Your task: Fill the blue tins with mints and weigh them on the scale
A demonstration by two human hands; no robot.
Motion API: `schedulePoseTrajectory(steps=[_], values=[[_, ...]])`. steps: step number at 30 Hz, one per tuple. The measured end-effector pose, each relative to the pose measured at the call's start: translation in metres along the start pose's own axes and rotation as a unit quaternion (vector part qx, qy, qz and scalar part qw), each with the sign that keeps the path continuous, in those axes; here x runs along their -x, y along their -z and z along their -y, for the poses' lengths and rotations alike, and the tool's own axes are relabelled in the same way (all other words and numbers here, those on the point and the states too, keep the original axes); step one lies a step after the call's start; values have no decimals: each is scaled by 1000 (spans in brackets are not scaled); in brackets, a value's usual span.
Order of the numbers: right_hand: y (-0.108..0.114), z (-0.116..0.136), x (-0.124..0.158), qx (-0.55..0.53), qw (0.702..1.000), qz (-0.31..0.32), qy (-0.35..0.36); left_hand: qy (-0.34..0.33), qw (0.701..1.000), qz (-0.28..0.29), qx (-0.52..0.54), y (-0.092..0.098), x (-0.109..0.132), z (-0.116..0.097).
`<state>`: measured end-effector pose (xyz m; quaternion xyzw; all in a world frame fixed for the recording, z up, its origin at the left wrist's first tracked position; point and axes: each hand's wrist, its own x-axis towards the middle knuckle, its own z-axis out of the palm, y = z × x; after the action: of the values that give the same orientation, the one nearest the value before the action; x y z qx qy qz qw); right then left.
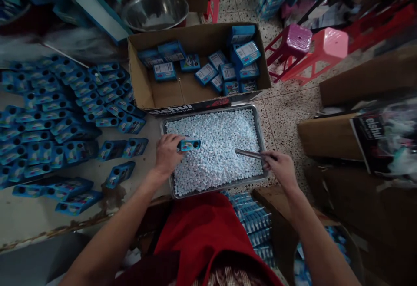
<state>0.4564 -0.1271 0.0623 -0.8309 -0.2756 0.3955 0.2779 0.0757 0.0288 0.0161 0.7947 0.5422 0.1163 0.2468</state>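
My left hand is closed around a small blue candy box that has a dark round hole in its top. It holds the box above the left part of a metal tray filled with small pale candies. In my right hand, at the tray's right edge, is a slim metal utensil, perhaps a scoop or tongs. Its far end reaches over the candies; whether it touches them I cannot tell.
Many blue boxes with round holes stand on the table at left. Behind the tray, a cardboard carton contains several blue boxes. A steel bowl is at the back, with plastic stools at right.
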Motion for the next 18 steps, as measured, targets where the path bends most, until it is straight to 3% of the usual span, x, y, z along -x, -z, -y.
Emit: schedulePoseTrajectory(steps=[2, 4, 7, 9, 11, 15, 18], values=[[-6, -33, -10, -70, 996, 9, -53, -6, 999, -13, 49, 6, 2, 9], [-36, -50, -21, -130, 987, 52, -76, 14, 996, -41, 83, 11, 9, 12], [-93, -52, -34, -182, 973, 112, -87, 69, 988, -56, 129, 15, 22, 3], [-115, -50, -40, -213, 962, 139, -100, 105, 982, -50, 150, 15, 28, -8], [-117, -50, -43, -236, 953, 156, -111, 125, 979, -48, 152, 13, 31, -20], [-88, -47, -38, -260, 938, 190, -124, 101, 980, -52, 161, 8, 31, -38], [-71, -31, -32, -271, 929, 219, -126, 85, 982, -42, 164, 9, 29, -46]])
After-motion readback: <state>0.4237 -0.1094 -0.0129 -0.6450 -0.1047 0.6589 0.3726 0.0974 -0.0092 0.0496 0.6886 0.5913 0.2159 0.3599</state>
